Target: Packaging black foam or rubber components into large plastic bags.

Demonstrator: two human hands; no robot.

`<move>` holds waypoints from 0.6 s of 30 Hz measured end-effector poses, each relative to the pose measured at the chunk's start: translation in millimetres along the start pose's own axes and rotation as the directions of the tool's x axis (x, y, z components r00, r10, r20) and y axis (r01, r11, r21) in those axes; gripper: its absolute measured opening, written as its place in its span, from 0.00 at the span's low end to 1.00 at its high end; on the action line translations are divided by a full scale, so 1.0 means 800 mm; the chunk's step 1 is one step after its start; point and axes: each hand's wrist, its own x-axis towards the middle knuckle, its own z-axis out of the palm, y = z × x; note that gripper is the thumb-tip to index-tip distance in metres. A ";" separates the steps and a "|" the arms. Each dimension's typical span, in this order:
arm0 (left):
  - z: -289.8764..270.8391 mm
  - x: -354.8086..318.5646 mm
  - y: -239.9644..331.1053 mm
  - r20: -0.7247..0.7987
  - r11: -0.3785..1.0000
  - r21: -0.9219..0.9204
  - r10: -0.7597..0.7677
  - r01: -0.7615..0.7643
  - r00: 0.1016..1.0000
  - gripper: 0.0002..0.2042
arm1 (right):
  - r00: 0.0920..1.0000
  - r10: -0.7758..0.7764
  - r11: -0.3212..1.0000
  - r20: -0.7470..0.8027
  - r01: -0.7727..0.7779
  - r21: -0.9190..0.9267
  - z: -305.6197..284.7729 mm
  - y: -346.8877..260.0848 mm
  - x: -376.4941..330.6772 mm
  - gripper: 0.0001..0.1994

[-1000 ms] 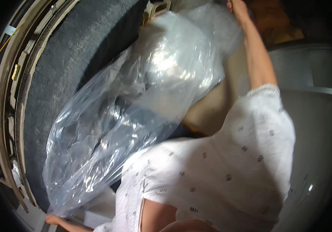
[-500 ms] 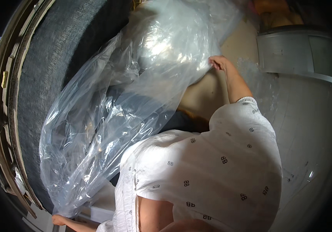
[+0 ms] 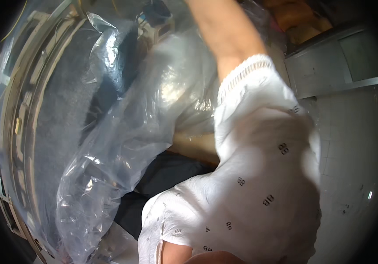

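Observation:
A large sheet of clear plastic film (image 3: 118,136) spreads in loose folds from the top of the view down to the lower left. My right forearm (image 3: 237,31) reaches up over the film and leaves the picture at the top edge. The right hand lies outside the view, so what it holds is hidden. My left hand does not show; the gathered lower end of the film is at the bottom left. Dark cloth (image 3: 167,174) shows beneath the film's right edge, beside my white printed sleeve and shirt (image 3: 250,176).
A grey textured surface (image 3: 61,110) runs along the left, bordered by long pale rails (image 3: 21,123). A beige surface (image 3: 195,145) lies under the film. Metal-fronted grey furniture (image 3: 316,70) stands at the upper right above a pale tiled floor (image 3: 347,154).
My right arm has swung up and left, its hand passing out of view. The film has shifted, its upper part spreading leftward over the rails. My left hand has dropped out of sight.

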 end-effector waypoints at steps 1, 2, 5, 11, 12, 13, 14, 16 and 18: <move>0.004 -0.012 -0.022 0.004 0.996 0.085 0.033 -0.033 0.999 0.14 | 0.992 0.040 0.996 -0.116 -0.031 0.079 0.069 -0.040 -0.064 0.16; 0.011 -0.021 -0.015 0.003 0.988 0.133 0.080 -0.080 0.997 0.13 | 0.993 0.029 0.997 -0.110 -0.021 0.076 0.067 -0.026 -0.089 0.16; 0.025 -0.062 -0.053 0.030 0.921 0.331 0.205 -0.203 0.978 0.12 | 0.728 0.207 0.965 0.654 -0.043 -0.258 0.087 0.044 -0.194 0.28; 0.071 -0.021 -0.053 0.302 0.859 -0.396 -0.211 0.324 0.929 0.21 | 0.663 0.489 0.462 0.567 0.354 -0.813 0.069 0.001 -0.219 0.32; 0.079 -0.006 -0.060 0.199 0.840 -0.468 -0.202 0.274 0.959 0.22 | 0.755 0.316 0.490 0.575 0.389 -0.780 0.074 0.008 -0.227 0.30; 0.096 -0.011 -0.045 0.275 0.813 -0.484 -0.208 0.323 0.939 0.22 | 0.815 0.128 0.479 0.566 0.449 -0.755 0.086 0.006 -0.231 0.28; 0.103 -0.014 -0.033 0.173 0.783 -0.561 -0.206 0.268 0.963 0.22 | 0.799 0.111 0.488 0.592 0.474 -0.732 0.105 -0.001 -0.236 0.28; 0.098 -0.008 -0.082 0.060 0.852 -0.466 -0.240 0.239 0.969 0.25 | 0.593 0.069 0.996 0.802 0.008 -0.091 0.141 0.003 -0.245 0.28; 0.109 -0.022 -0.070 0.319 0.776 -0.386 -0.395 0.499 0.862 0.23 | 0.617 0.028 0.941 0.787 0.248 -0.228 0.170 0.009 -0.251 0.28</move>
